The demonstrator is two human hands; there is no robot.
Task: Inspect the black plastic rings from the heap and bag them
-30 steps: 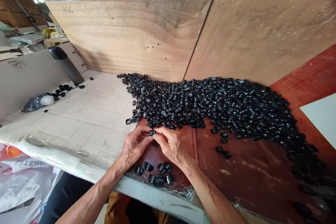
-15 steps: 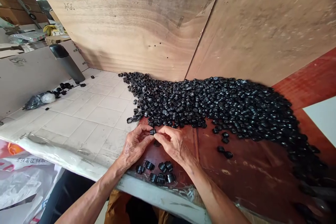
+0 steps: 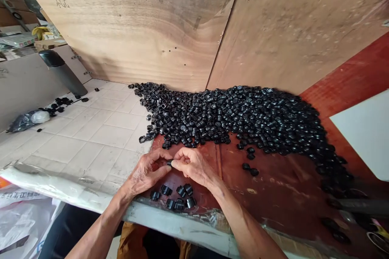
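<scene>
My left hand and my right hand meet at the near edge of the table, fingertips pinched together on one small black plastic ring. Just below the hands lies a small cluster of the same black rings, near the table's front edge. A large heap of black rings spreads behind the hands across the red board, from the middle to the far right. Most of the pinched ring is hidden by my fingers.
Tall plywood sheets stand behind the heap. A tiled white surface lies to the left, with a leaning black cylinder, a few stray rings and a dark plastic bag. Two loose rings lie right of my hands.
Both hands have stayed pinched on the ring and have drawn slightly nearer the front edge. The view has shifted a little to the right.
</scene>
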